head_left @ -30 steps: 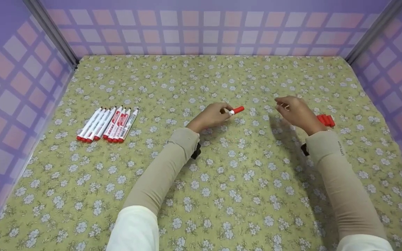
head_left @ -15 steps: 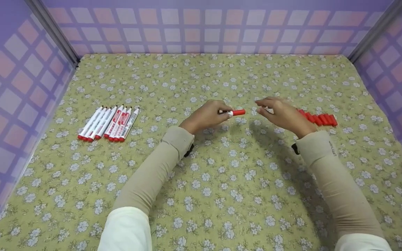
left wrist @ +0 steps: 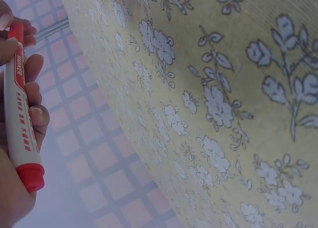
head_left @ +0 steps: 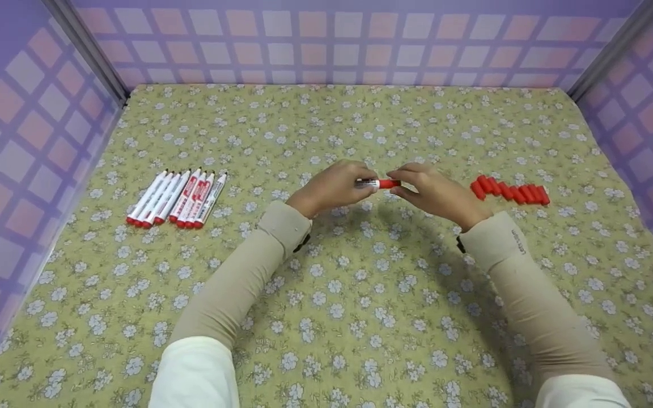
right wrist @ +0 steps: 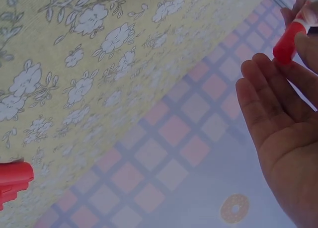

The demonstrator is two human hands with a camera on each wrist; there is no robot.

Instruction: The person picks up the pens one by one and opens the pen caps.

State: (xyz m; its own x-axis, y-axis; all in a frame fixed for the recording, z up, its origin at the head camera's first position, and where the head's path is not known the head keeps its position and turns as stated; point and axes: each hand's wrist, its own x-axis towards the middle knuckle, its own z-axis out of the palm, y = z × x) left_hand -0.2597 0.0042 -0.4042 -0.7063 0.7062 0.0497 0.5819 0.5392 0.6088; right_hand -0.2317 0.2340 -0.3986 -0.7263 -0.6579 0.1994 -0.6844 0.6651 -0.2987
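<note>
My left hand [head_left: 332, 186] grips a white whiteboard marker [left wrist: 19, 106] with red lettering and a red end plug, its fingers wrapped round the barrel. The marker lies about level, and its red cap [head_left: 386, 183] points right. My right hand [head_left: 437, 190] has the cap's end between thumb and forefinger. In the right wrist view the cap [right wrist: 287, 45] shows between those fingertips, while the other fingers stretch out beside it. Part of the barrel is hidden by the left fingers in the head view.
A row of uncapped white markers [head_left: 174, 199] lies at the left on the flowered tablecloth [head_left: 326, 317], red ends toward me. Several loose red caps [head_left: 518, 194] form a row at the right. Checked purple panels [head_left: 326, 48] enclose the back and sides.
My right hand has moved left from near the loose caps to the marker and now pinches its cap. The left hand has turned the marker level while still gripping it.
</note>
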